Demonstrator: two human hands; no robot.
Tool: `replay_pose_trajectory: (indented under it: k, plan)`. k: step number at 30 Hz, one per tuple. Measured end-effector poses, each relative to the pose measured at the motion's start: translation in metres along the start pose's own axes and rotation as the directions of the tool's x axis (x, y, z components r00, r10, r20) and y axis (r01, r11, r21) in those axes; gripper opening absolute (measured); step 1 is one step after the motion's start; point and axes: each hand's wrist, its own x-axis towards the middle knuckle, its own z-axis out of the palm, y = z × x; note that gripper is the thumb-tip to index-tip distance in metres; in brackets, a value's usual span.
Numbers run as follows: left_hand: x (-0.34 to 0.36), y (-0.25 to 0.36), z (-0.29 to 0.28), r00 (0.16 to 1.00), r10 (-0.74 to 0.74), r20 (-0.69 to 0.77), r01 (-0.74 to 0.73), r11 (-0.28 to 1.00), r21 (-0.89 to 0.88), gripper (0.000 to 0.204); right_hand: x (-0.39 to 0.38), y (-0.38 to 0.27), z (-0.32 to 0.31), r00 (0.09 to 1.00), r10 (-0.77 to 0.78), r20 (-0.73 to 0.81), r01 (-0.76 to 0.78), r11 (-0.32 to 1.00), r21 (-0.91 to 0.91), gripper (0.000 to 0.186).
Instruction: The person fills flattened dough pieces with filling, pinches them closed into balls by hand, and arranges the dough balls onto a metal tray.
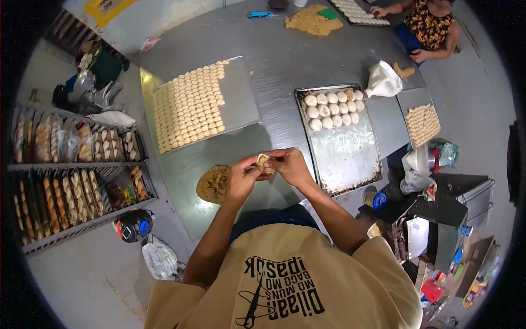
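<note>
Both my hands meet over the near part of the table, around a small pale piece of dough (pixel 263 159). My left hand (pixel 241 180) pinches its near-left side with bent fingers. From the other side, my right hand (pixel 290 166) has its thumb and fingertips closed on the same piece. Whether something sits inside the dough I cannot tell, as fingers cover part of it. A brown, crumbly-looking mound (pixel 211 185) lies on the table just left of my left hand. To the right, a dark-rimmed baking tray (pixel 348 159) carries rows of round dough balls (pixel 333 107) at its far end.
Many small dough pieces (pixel 189 104) cover a flat sheet (pixel 240 90) at far left. A white cloth piping bag (pixel 383 79) lies past the baking tray. Another person (pixel 430 27) works at far right near a filled tray (pixel 356 11). Bread racks (pixel 82 166) stand left.
</note>
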Motion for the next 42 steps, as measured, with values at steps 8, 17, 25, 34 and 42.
replay_pose_trajectory:
  k: [8,17,25,34,42]
  plan:
    - [0.027,0.006,0.006,0.980,-0.181,0.078,0.196,0.947,-0.255,0.032,0.005,0.010,-0.031,0.993,-0.110,0.049,0.105,0.990,0.096,0.039]
    - [0.024,-0.006,0.026,0.986,-0.165,0.017,0.165,0.960,-0.228,0.032,0.022,0.051,-0.027,0.999,-0.053,-0.009,0.053,0.950,0.307,0.031]
    - [0.041,-0.046,0.005,0.984,-0.152,-0.088,0.148,0.987,-0.055,0.029,0.024,0.054,-0.004,0.964,-0.252,-0.087,0.240,0.962,-0.127,0.027]
    - [0.067,-0.086,-0.006,0.972,-0.195,-0.131,0.216,0.960,0.179,0.026,0.038,0.099,0.010,0.943,-0.332,0.002,0.316,0.894,-0.317,0.030]
    - [0.061,-0.080,0.010,0.978,-0.142,-0.151,0.202,0.814,0.544,0.019,0.038,0.115,0.016,0.993,-0.108,0.054,0.121,0.865,-0.486,0.020]
